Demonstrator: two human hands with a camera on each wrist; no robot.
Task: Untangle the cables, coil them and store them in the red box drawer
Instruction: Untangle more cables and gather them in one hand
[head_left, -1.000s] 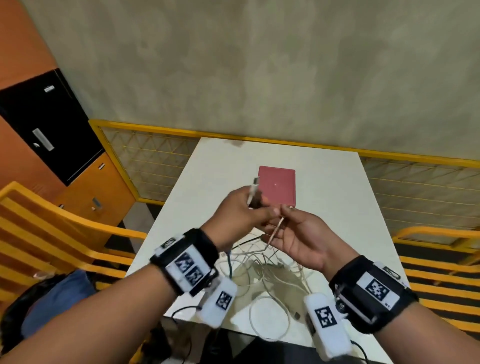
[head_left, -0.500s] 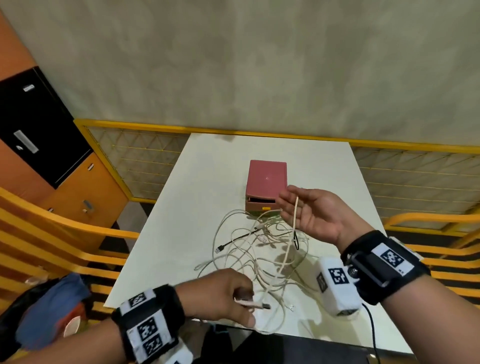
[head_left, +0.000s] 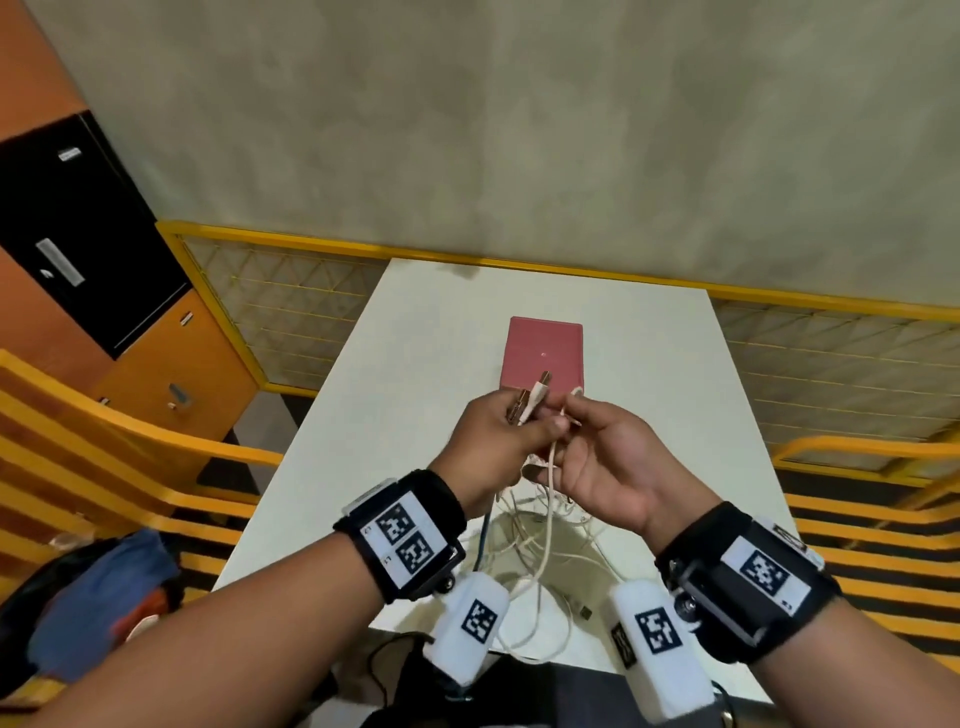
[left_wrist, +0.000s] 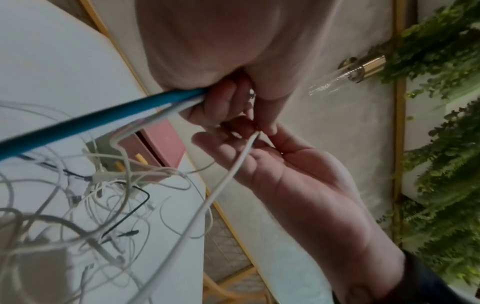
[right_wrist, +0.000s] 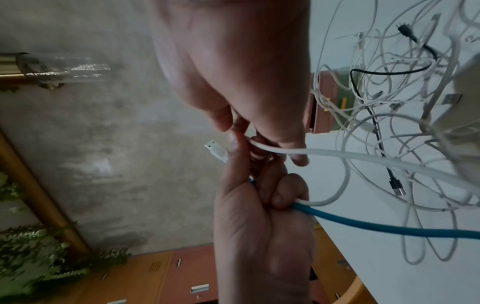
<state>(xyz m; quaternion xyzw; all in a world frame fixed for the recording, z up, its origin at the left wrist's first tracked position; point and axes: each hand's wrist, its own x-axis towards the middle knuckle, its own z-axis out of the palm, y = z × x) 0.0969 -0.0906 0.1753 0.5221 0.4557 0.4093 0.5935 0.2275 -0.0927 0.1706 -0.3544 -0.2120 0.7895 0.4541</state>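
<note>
My left hand (head_left: 519, 427) is raised over the table and grips a bundle of cable ends. Two USB plugs (head_left: 540, 387) stick up from its fist. In the right wrist view its curled fingers (right_wrist: 283, 195) hold a blue cable (right_wrist: 389, 227) and a white one. My right hand (head_left: 574, 415), palm up, touches the left and pinches a white cable (left_wrist: 221, 185) at its fingertips (right_wrist: 259, 142). That cable hangs down to the tangle of cables (head_left: 540, 551) on the table. The red box (head_left: 545, 348) stands just behind both hands, its front partly hidden.
The white table (head_left: 395, 395) has a yellow mesh railing (head_left: 291, 312) on its far and left sides. Orange chair backs (head_left: 104, 441) flank it left and right. A black cable (right_wrist: 389, 72) lies among the white ones. Clothing (head_left: 104, 587) lies at lower left.
My left hand has risen from the table's near edge, bringing a cable end up to the right hand. The right hand has curled from open onto the white cable.
</note>
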